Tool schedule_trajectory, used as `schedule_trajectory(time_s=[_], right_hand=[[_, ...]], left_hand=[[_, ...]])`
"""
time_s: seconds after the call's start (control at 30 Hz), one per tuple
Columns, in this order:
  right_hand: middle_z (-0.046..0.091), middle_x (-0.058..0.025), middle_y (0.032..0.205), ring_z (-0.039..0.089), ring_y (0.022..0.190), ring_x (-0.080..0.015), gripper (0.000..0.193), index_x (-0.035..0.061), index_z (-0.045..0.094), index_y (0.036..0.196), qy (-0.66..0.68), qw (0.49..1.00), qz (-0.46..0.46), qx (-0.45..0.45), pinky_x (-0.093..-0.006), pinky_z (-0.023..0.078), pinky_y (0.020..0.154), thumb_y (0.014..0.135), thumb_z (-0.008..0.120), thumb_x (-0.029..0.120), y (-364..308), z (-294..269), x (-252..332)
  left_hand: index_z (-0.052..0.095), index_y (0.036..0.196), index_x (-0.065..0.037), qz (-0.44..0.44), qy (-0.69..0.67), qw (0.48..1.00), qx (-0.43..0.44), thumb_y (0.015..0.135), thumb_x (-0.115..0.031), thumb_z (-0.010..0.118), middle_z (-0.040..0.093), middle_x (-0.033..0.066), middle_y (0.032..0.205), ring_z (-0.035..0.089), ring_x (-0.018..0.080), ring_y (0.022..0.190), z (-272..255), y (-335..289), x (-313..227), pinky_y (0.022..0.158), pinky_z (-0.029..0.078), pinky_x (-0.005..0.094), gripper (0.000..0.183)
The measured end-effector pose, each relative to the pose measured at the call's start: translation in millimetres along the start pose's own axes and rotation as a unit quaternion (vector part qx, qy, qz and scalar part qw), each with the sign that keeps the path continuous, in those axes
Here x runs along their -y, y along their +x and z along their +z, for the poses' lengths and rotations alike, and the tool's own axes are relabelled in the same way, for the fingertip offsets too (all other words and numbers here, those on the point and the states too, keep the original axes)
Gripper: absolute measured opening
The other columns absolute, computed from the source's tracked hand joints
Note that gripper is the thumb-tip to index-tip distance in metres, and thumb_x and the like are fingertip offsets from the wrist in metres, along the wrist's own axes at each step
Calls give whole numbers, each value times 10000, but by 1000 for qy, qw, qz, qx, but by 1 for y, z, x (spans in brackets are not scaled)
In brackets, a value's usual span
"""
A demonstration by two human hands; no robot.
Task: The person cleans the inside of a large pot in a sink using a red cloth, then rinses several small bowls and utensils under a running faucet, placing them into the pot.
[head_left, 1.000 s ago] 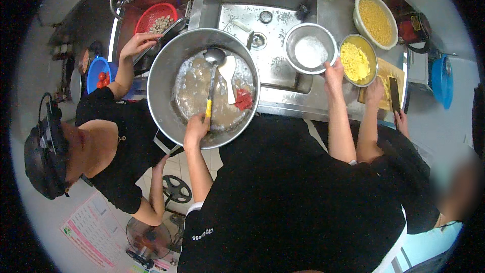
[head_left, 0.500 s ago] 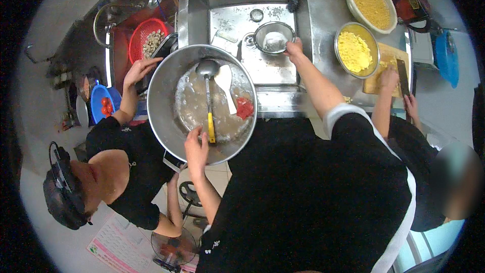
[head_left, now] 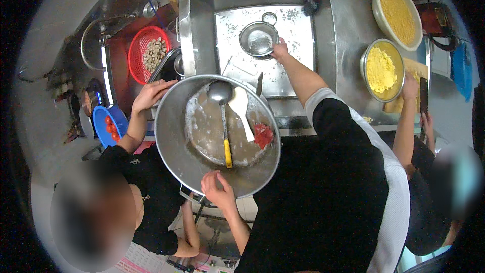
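In the sink, my right hand [head_left: 279,50] grips a round mesh strainer [head_left: 258,39] by the side. My left hand [head_left: 218,190] is at the near rim of a large metal pot [head_left: 172,156], fingers loosely bent and apart, holding nothing. Cloudy brownish liquid [head_left: 204,141] with pale foam fills the pot's lower part. In it lie a ladle [head_left: 226,121] with a yellow handle end, a white paddle [head_left: 241,111] and a red lump [head_left: 263,136]. Another person's hand [head_left: 151,95] touches the pot's left rim.
A metal sink [head_left: 323,25] lies ahead. At left are a red colander [head_left: 132,55] of chopped pieces and a blue basin [head_left: 115,117] with red tomatoes. At right stand a bowl of yellow pieces [head_left: 381,71] and a white basin [head_left: 418,33]. A co-worker there holds a cleaver [head_left: 424,98].
The view has shifted, placing the pot lower. My right hand has moved the strainer left within the sink; the white patch in it looks fainter. My left hand has drawn back toward the near rim.
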State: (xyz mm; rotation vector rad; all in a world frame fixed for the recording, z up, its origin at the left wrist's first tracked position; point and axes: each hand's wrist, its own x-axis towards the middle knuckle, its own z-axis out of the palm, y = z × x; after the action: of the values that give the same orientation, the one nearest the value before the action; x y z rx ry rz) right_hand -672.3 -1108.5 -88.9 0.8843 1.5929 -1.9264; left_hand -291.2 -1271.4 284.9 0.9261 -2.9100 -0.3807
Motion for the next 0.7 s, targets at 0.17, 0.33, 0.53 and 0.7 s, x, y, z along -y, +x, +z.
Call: schedule_trajectory(time_s=[0.17, 0.33, 0.53, 0.7], right_hand=[[619, -131, 951, 612, 842, -223, 362, 102, 523, 1161, -398, 912, 94, -15, -311, 519, 678, 800, 522, 129, 6, 3, 18], [662, -84, 850, 619, 845, -185, 175, 56, 649, 887, -207, 919, -318, -112, -300, 461, 762, 800, 526, 145, -28, 28, 137], [653, -24, 849, 631, 738, -108, 219, 87, 617, 1053, -127, 877, -453, 99, -227, 483, 622, 853, 544, 136, -50, 47, 255], [598, -35, 813, 585, 693, -127, 186, 91, 616, 998, -137, 888, -422, 118, -243, 468, 601, 829, 573, 157, -41, 43, 253]], left_hand=[[594, 826, 5, -38, -34, 999, -1, 800, -31, 548, 605, 126, 878, 545, 304, 906, -3, 1, -3, 802, 420, 385, 64], [586, 823, 9, -57, -59, 997, -15, 805, -32, 548, 596, 131, 855, 544, 307, 862, -4, -4, -2, 784, 420, 389, 59], [596, 827, 12, -42, -44, 998, -10, 814, -40, 547, 601, 131, 842, 549, 303, 834, -3, 0, 1, 748, 429, 381, 73], [600, 835, 4, -51, -51, 997, 4, 816, -47, 545, 605, 129, 838, 553, 297, 828, -4, 6, -2, 736, 435, 373, 78]])
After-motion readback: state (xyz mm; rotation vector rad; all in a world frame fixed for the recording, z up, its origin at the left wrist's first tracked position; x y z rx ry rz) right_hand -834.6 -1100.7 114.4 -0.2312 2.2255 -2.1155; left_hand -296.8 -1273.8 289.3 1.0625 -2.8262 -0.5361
